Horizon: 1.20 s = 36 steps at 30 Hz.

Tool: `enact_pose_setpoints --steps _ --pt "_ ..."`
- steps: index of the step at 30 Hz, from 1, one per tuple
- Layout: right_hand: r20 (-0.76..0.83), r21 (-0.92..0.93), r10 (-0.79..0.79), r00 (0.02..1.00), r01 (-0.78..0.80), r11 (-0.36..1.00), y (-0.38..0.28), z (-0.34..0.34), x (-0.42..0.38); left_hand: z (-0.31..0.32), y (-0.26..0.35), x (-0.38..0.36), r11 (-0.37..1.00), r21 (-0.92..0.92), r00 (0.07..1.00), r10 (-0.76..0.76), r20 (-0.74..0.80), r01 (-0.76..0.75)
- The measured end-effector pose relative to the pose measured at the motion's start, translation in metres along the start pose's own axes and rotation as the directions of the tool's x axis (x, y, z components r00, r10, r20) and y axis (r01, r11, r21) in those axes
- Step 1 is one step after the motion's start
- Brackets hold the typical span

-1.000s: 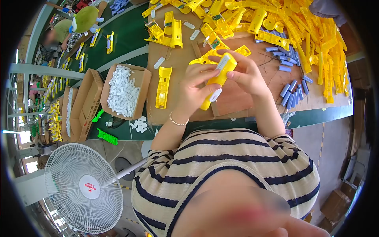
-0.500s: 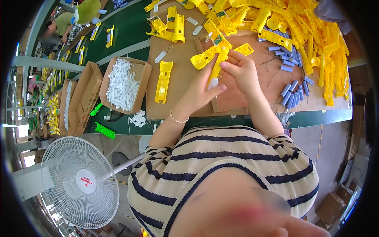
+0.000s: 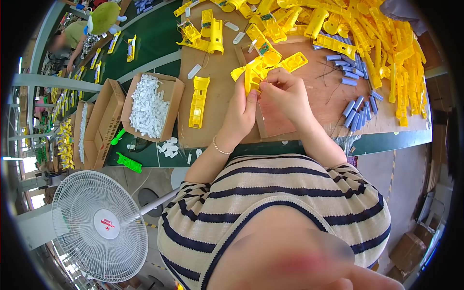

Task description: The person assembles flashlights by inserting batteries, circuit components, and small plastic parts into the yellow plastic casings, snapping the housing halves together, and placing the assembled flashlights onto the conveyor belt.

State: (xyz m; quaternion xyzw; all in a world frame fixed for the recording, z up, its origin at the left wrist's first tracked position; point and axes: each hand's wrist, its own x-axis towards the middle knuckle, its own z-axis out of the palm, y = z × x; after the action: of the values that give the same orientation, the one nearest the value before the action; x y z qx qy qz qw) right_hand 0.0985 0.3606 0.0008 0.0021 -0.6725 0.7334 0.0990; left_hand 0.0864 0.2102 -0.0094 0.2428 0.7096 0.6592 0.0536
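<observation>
Head view, from where I stand: the fingers of the left hand point(image 3: 242, 110) are closed around a yellow casing point(image 3: 252, 77), its near end just above the thumb. The fingers of the right hand point(image 3: 288, 96) are curled in close against that same end; whether they pinch some small part there, I cannot tell. Just beyond both sets of fingers lie more yellow shells point(image 3: 295, 63) on the tabletop point(image 3: 224, 77), 1 with a green circuit board point(image 3: 263, 48) in it. Left of the fingers sit 1 yellow holder point(image 3: 198, 102) and a white strip point(image 3: 194, 71), and farther left a cardboard box point(image 3: 173, 104) full of white parts point(image 3: 150, 108). To the right of the fingers lie 2 groups of blue cylinders point(image 3: 355, 116), the nearer one standing well apart from the hand. Past those, far right and beyond the fingers, rises a big heap of yellow pieces point(image 3: 396, 53). Well to the left and nearer the body than the fingers, I see a green shell point(image 3: 129, 163) and a white fan point(image 3: 104, 224).
</observation>
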Motion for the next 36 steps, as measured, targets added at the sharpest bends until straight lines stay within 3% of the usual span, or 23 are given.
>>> enact_pose_setpoints --steps 3,4,6,8,11,14,17,18,19,20,21,23,26,29,30,33,34,36 --pt "0.018 0.051 0.154 0.988 -0.154 0.987 -0.006 0.008 -0.003 0.005 -0.006 -0.001 1.000 -0.028 0.996 -0.001 -0.085 -0.001" --pt "0.045 -0.059 0.143 0.989 -0.140 0.988 -0.007 0.009 -0.006 0.006 -0.010 0.000 0.999 -0.037 0.992 0.014 -0.125 -0.019" --pt "0.103 -0.273 0.129 0.986 -0.097 0.957 -0.009 0.011 -0.013 -0.001 -0.015 0.003 0.950 -0.311 0.988 -0.075 -0.138 0.029" --pt "0.067 -0.355 -0.070 0.995 0.089 0.931 -0.001 0.018 -0.021 -0.008 -0.016 0.006 0.846 -0.529 0.983 -0.149 -0.109 0.070" --pt "0.108 -0.533 -0.365 0.925 0.364 0.764 0.001 0.015 -0.022 0.000 -0.013 0.005 0.944 -0.329 0.989 -0.066 -0.131 0.020" --pt "0.199 -0.628 -0.523 0.829 0.517 0.582 0.002 0.010 -0.019 0.003 -0.008 0.008 0.922 -0.383 0.980 -0.120 -0.157 0.052" --pt "0.291 -0.484 -0.274 0.917 0.388 0.785 -0.010 -0.018 -0.013 0.004 -0.002 0.007 0.913 -0.391 0.980 -0.168 -0.103 0.116" --pt "0.253 -0.566 -0.024 0.967 0.168 0.807 -0.023 -0.036 -0.008 0.004 0.006 0.007 0.909 -0.392 0.976 -0.191 -0.100 0.138" --pt "0.134 -0.563 0.009 0.991 0.069 0.823 -0.030 -0.059 -0.001 0.003 0.007 0.005 0.895 -0.421 0.978 -0.196 -0.068 0.150" --pt "0.076 -0.678 -0.080 0.994 0.110 0.727 -0.023 -0.093 0.015 0.001 0.007 0.004 0.880 -0.448 0.980 -0.197 -0.039 0.159" --pt "-0.015 -0.688 -0.157 0.988 0.104 0.718 -0.012 -0.129 0.033 -0.001 0.006 0.005 0.864 -0.474 0.980 -0.197 -0.013 0.167" --pt "-0.137 -0.938 -0.210 0.968 -0.058 0.343 -0.006 -0.180 0.066 -0.001 0.000 0.003 0.851 -0.494 0.982 -0.186 0.027 0.175" --pt "0.170 -0.970 -0.162 0.972 0.194 0.147 0.033 -0.240 0.095 -0.002 -0.004 0.003 0.834 -0.517 0.981 -0.178 0.082 0.194" --pt "0.137 -0.990 0.012 0.991 0.137 -0.038 0.031 -0.230 0.096 0.003 0.002 0.004 0.790 -0.574 0.977 -0.190 0.100 0.213" --pt "0.170 -0.982 0.002 0.985 0.170 -0.079 0.032 -0.228 0.094 0.003 0.004 0.004 0.782 -0.584 0.975 -0.199 0.100 0.219" --pt "0.052 -0.998 -0.022 0.998 0.051 -0.044 0.023 -0.207 0.083 -0.003 0.002 0.004 0.763 -0.610 0.977 -0.183 0.108 0.211" --pt "0.077 -0.997 -0.112 0.991 0.076 -0.014 0.021 -0.202 0.083 -0.004 0.003 0.002 0.755 -0.621 0.977 -0.181 0.113 0.212" --pt "0.084 -0.967 -0.272 0.958 0.145 0.210 0.008 -0.177 0.075 -0.009 -0.002 0.003 0.779 -0.600 0.983 -0.132 0.130 0.185"
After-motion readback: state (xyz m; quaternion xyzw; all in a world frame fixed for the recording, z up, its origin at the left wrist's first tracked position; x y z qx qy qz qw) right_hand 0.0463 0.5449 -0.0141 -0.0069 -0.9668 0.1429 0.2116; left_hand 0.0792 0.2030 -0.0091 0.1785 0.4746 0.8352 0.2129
